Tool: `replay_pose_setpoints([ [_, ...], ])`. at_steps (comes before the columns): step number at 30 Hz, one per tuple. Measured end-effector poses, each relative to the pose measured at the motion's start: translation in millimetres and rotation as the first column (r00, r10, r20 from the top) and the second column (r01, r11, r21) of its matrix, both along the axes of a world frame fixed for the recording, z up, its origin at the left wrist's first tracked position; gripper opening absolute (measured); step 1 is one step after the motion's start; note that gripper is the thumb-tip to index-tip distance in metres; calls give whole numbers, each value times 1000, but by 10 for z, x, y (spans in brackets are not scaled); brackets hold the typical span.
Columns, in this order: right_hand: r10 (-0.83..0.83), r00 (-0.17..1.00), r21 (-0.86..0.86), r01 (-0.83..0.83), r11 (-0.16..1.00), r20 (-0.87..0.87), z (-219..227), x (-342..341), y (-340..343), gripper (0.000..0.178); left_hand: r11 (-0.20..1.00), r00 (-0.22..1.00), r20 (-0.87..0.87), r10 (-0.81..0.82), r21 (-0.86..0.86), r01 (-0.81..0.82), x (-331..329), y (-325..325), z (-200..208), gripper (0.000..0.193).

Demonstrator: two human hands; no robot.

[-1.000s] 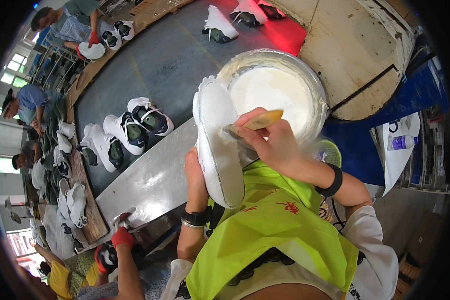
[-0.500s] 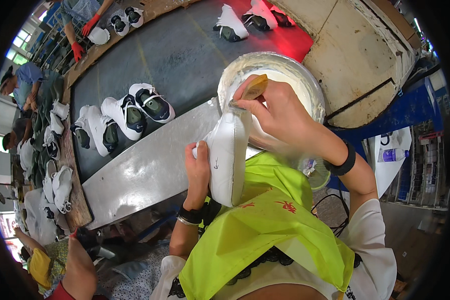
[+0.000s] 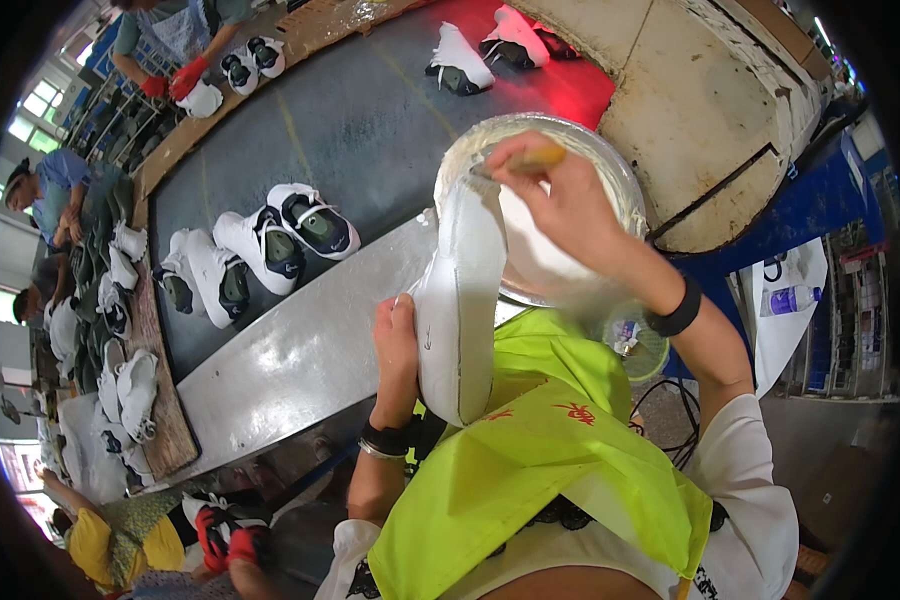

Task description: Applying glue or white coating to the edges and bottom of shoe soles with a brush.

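Observation:
My left hand (image 3: 397,345) is closed around the side of a white shoe upper (image 3: 458,320), tilted with its smooth bottom toward me and its toe pointing away. In my right hand (image 3: 570,205), bent fingers grip a brush with a yellowish wooden handle (image 3: 544,156). Its working end touches or nearly touches the far tip of the shoe; motion blurs it a little. Just behind and beneath stands a round metal basin (image 3: 633,190) holding creamy white paste, its inner wall smeared with it.
Several white and dark green shoes (image 3: 258,248) stand on the dark conveyor belt (image 3: 360,130), beside a metal ledge (image 3: 290,350). More shoes sit in red light (image 3: 515,40) at the far end. Co-workers line the left, one wearing red gloves (image 3: 188,78). A small green basket (image 3: 638,345) is beside the basin.
My right hand and the brush have moved slightly away, toward the shoe's far tip. The shoe has turned a little. At lower left, a co-worker's red-gloved hands now hold a shoe.

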State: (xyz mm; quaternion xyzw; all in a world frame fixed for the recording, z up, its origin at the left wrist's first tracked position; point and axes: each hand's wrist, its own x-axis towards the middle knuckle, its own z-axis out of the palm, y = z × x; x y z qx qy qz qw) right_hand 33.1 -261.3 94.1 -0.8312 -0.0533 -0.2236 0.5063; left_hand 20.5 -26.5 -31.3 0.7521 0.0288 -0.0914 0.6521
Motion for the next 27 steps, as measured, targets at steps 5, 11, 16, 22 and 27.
replay_pose_setpoints([
  [5,128,992,50,-129,990,12,-111,-368,254,13,961,957,-157,-244,-168,218,171,65,-166,43],
  [11,95,992,456,-46,889,-85,53,123,35,19,892,940,-6,-341,-318,322,25,-133,415,45],
  [16,-24,973,471,133,872,-230,-192,-112,86,23,808,926,-258,-277,-584,79,-28,-102,649,41],
  [22,63,987,628,44,777,-148,-67,-300,178,26,776,891,-393,-226,-626,-79,62,96,504,41],
  [27,179,982,702,-83,707,-63,-59,-148,148,26,851,915,-339,-217,-525,8,152,223,586,41],
])
